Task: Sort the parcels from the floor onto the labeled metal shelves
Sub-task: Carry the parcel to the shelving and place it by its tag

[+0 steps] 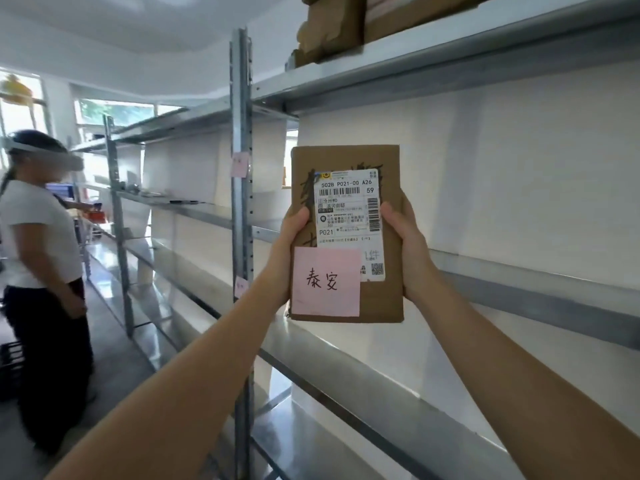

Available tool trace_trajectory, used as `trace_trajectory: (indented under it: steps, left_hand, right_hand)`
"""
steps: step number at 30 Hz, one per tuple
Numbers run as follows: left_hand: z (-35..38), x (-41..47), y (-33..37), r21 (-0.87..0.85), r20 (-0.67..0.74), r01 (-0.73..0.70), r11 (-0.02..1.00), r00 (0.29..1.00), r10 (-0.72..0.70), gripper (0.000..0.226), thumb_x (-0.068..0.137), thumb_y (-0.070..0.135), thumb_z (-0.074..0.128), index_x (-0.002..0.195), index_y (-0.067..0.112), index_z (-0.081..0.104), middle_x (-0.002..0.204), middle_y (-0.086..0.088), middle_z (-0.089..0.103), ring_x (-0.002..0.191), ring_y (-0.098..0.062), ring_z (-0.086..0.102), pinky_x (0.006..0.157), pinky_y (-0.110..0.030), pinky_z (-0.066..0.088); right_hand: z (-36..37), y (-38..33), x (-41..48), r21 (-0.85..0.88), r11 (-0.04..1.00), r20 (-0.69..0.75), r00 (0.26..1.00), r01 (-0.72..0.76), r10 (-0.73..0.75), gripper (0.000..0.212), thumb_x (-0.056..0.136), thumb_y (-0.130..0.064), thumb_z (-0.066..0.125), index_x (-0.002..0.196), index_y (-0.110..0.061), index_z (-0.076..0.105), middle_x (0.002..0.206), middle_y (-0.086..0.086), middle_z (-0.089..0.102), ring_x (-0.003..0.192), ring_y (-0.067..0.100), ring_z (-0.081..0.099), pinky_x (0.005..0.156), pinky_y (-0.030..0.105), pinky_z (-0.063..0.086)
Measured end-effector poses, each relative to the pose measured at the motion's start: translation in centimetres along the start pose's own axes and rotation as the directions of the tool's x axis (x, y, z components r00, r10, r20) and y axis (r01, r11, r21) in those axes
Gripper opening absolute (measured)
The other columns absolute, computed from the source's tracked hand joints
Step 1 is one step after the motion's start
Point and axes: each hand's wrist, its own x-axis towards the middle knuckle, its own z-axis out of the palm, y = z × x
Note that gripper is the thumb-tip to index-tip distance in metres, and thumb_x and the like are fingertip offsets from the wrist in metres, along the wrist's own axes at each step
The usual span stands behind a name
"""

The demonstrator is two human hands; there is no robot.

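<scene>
I hold a flat brown cardboard parcel (346, 161) upright in front of the metal shelves (519, 282). It carries a white shipping label and a pink sticky note with handwritten characters at its lower left. My left hand (289, 251) grips the parcel's left edge and my right hand (407, 251) grips its right edge. Both arms are stretched forward. The shelf level behind the parcel shows bare metal. Pink label notes (239, 164) stick to the upright post to the left.
Brown parcels (332, 26) lie on the top shelf above. The steel upright (241, 202) stands just left of the parcel. Another person (41, 271) wearing a headset stands at the far left by a second shelf unit (166, 202). A dark crate (10, 368) sits on the floor.
</scene>
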Motion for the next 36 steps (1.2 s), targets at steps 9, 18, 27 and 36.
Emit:
trace_trajectory:
  steps: [9, 18, 27, 36]
  left_hand:
    - [-13.4, 4.1, 2.1, 0.030, -0.146, 0.000, 1.000, 0.989, 0.005, 0.081, 0.072, 0.040, 0.065, 0.139, 0.004, 0.038, 0.105, -0.014, 0.070, 0.085, -0.027, 0.071, 0.066, -0.035, 0.058]
    - [-23.8, 6.0, -0.6, 0.053, -0.214, 0.100, 0.994, 0.973, -0.086, 0.093, 0.057, 0.046, 0.078, 0.132, 0.004, 0.042, 0.094, -0.012, 0.074, 0.074, -0.024, 0.072, 0.057, -0.031, 0.058]
    - [-32.3, 7.1, -7.9, -0.059, -0.316, 0.312, 0.948, 0.895, -0.314, 0.033, 0.092, 0.034, 0.038, 0.103, 0.011, 0.059, 0.074, -0.007, 0.076, 0.059, -0.020, 0.071, 0.054, -0.029, 0.058]
    - [-41.2, 10.3, -18.7, -0.165, -0.256, 0.398, 0.902, 0.866, -0.429, 0.092, 0.053, 0.038, 0.082, 0.130, 0.006, 0.045, 0.105, -0.021, 0.067, 0.080, -0.030, 0.070, 0.064, -0.038, 0.059]
  right_hand:
    - [7.6, 11.0, 9.3, 0.079, 0.992, 0.093, 0.992, -0.097, 0.090, 0.075, 0.076, -0.034, 0.060, 0.146, -0.025, 0.034, 0.126, 0.011, 0.064, 0.100, 0.022, 0.069, 0.082, 0.036, 0.058]
    - [10.5, 21.7, 13.7, 0.131, 0.969, 0.137, 0.972, -0.209, 0.191, 0.069, 0.076, -0.033, 0.059, 0.141, -0.021, 0.041, 0.120, 0.009, 0.067, 0.097, 0.022, 0.069, 0.074, 0.033, 0.059]
    - [9.5, 32.6, 14.2, 0.156, 0.924, 0.044, 0.937, -0.348, 0.346, 0.066, 0.076, -0.028, 0.058, 0.139, -0.021, 0.041, 0.108, 0.005, 0.069, 0.087, 0.017, 0.071, 0.071, 0.030, 0.058]
    - [6.0, 43.3, 13.2, 0.160, 0.836, -0.229, 0.803, -0.526, 0.549, 0.061, 0.075, -0.025, 0.065, 0.134, -0.025, 0.048, 0.102, 0.004, 0.074, 0.085, 0.020, 0.073, 0.063, 0.029, 0.058]
